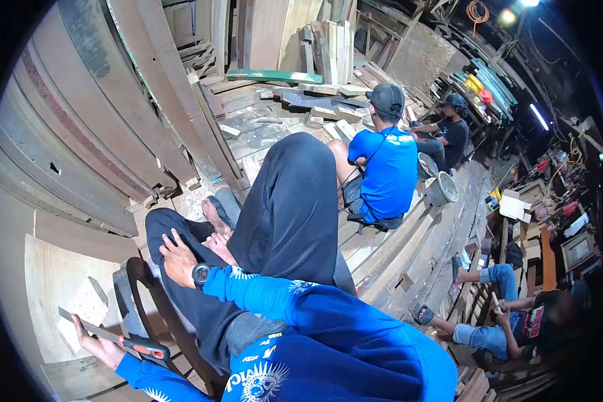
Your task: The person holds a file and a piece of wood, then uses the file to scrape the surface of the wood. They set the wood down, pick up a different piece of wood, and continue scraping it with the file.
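Observation:
My left hand (pixel 100 347), at the lower left, is closed around the metal blade of a flat tool with a red-and-black handle (pixel 149 348). Beside its fingers is a pale wood block (pixel 91 300), on a light wooden board (pixel 43 291). My right hand (pixel 177 260), with a black watch on its wrist, lies with fingers spread on my dark trouser leg and holds nothing. A dark curved piece (pixel 144 285) stands between my two hands.
Long boards (pixel 80 114) lean at the left. A person in blue (pixel 388 164) sits ahead near a grey bucket (pixel 442 189); another in black (pixel 454 134) sits beyond. A third person (pixel 546 318) sits at the right. Wood pieces (pixel 328 107) lie on the floor.

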Demonstrator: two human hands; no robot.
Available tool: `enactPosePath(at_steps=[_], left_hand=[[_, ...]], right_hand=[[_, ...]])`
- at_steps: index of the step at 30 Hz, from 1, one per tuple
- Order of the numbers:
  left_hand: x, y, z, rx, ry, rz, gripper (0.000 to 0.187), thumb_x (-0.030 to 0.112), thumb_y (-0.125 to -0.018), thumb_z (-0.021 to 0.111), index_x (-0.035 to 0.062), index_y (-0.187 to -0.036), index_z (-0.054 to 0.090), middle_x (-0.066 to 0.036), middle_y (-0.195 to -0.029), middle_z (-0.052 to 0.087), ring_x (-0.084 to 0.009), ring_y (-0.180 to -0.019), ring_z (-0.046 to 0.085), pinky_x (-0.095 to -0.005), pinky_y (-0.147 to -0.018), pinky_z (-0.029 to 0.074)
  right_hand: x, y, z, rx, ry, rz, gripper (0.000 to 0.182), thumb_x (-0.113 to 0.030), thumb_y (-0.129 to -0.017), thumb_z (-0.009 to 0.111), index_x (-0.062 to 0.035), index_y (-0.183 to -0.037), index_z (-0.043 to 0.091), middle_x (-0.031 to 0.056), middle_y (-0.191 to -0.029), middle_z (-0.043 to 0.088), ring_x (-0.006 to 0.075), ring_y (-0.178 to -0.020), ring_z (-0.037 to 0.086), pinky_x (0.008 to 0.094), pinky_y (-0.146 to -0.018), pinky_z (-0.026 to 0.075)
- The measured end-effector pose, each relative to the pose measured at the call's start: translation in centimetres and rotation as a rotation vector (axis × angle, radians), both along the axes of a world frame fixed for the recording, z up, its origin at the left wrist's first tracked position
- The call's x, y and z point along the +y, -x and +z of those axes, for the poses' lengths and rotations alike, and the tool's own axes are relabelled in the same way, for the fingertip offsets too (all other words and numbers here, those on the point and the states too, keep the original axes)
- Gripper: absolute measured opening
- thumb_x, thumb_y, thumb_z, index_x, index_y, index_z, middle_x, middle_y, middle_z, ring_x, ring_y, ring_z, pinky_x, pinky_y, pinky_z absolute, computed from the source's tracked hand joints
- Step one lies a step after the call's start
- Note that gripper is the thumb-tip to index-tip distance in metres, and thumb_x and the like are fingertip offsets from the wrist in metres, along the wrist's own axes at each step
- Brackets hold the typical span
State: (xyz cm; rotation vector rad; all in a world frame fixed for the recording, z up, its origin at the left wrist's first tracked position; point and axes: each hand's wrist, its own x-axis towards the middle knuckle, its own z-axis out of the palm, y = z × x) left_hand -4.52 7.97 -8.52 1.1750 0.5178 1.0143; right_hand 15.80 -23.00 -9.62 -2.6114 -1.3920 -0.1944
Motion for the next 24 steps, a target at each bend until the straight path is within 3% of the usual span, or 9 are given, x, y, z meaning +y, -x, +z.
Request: enactPosePath(at_steps=[1,4,5,7,11,12,15,16,24], left_hand=[[-0.3,-0.1,0.4,0.041,-0.024,-0.010,0.057,0.008,-0.093,0.054,-0.0089,-0.146,0.041,-0.019,-0.139,0.053,-0.0249,-0.126,0.053,-0.0383,-0.114,0.035],[1.0,0.4,-1.9,0.081,-0.208,0.016,0.058,0.008,-0.093,0.056,-0.0086,-0.146,0.041,-0.019,-0.139,0.054,-0.0251,-0.125,0.053,-0.0380,-0.114,0.036],[-0.2,0.0,0.1,0.086,-0.209,0.021,0.058,0.008,-0.093,0.056,-0.0086,-0.146,0.041,-0.019,-0.139,0.054,-0.0251,-0.125,0.053,-0.0380,-0.114,0.036],[-3.9,-1.6,5.9,-0.120,0.521,0.071,0.055,0.010,-0.094,0.059,-0.0076,-0.145,0.045,-0.017,-0.140,0.054,-0.0232,-0.127,0.053,-0.0368,-0.113,0.037],[0.4,0.0,-0.2,-0.008,0.081,0.026,0.045,0.020,-0.098,0.063,-0.0029,-0.136,0.057,-0.013,-0.136,0.057,-0.0190,-0.123,0.057,-0.0357,-0.108,0.043],[-2.5,-1.3,4.4,-0.099,0.511,0.086,0.045,0.021,-0.098,0.063,-0.0051,-0.134,0.056,-0.014,-0.132,0.060,-0.0193,-0.119,0.059,-0.0360,-0.106,0.045],[-3.5,-2.1,5.7,-0.212,0.634,0.076,0.045,0.022,-0.098,0.064,-0.0074,-0.131,0.057,-0.015,-0.127,0.063,-0.0198,-0.117,0.060,-0.0353,-0.104,0.046],[-1.5,-1.2,3.3,-0.177,0.502,-0.002,0.045,0.024,-0.097,0.065,-0.0080,-0.127,0.058,-0.015,-0.123,0.065,-0.0208,-0.115,0.062,-0.0352,-0.102,0.048],[-1.5,-1.3,3.3,-0.180,0.599,0.029,0.048,0.022,-0.092,0.073,-0.0058,-0.129,0.059,-0.014,-0.125,0.065,-0.0230,-0.113,0.064,-0.0383,-0.102,0.049]], right_hand=[[0.2,-0.1,-0.3,0.000,-0.023,-0.010,0.029,-0.022,-0.084,0.058,-0.0003,-0.090,0.076,0.0189,-0.119,0.060,0.0419,-0.135,0.043,0.0625,-0.119,0.015],[0.5,-0.1,-1.3,-0.036,-0.049,-0.011,0.027,-0.022,-0.085,0.058,-0.0055,-0.090,0.079,0.0204,-0.119,0.063,0.0433,-0.131,0.047,0.0640,-0.119,0.013],[0.4,0.3,-0.9,-0.032,-0.050,-0.006,0.027,-0.022,-0.085,0.058,-0.0055,-0.090,0.079,0.0204,-0.119,0.063,0.0433,-0.131,0.047,0.0640,-0.119,0.013],[-0.7,1.4,1.2,-0.050,0.056,0.051,0.026,-0.019,-0.084,0.058,0.0000,-0.089,0.075,0.0189,-0.105,0.064,0.0393,-0.122,0.053,0.0591,-0.119,0.018],[-1.2,2.8,1.4,-0.020,0.085,0.084,0.028,-0.020,-0.085,0.057,0.0014,-0.092,0.075,0.0203,-0.106,0.065,0.0404,-0.120,0.054,0.0615,-0.118,0.019],[-1.5,2.7,2.1,-0.017,0.123,0.071,0.030,-0.019,-0.085,0.057,0.0021,-0.095,0.075,0.0211,-0.112,0.065,0.0427,-0.126,0.051,0.0631,-0.118,0.018],[-1.6,2.6,1.4,-0.032,0.099,0.052,0.031,-0.019,-0.085,0.057,0.0021,-0.098,0.075,0.0213,-0.117,0.063,0.0441,-0.132,0.047,0.0640,-0.118,0.016],[-1.4,2.6,1.1,-0.032,0.100,0.038,0.031,-0.019,-0.085,0.057,0.0011,-0.099,0.076,0.0212,-0.120,0.062,0.0439,-0.134,0.044,0.0642,-0.119,0.015],[-0.2,0.8,0.5,0.026,0.080,0.007,0.031,-0.017,-0.088,0.053,0.0031,-0.098,0.075,0.0204,-0.119,0.062,0.0407,-0.138,0.042,0.0637,-0.119,0.013]])
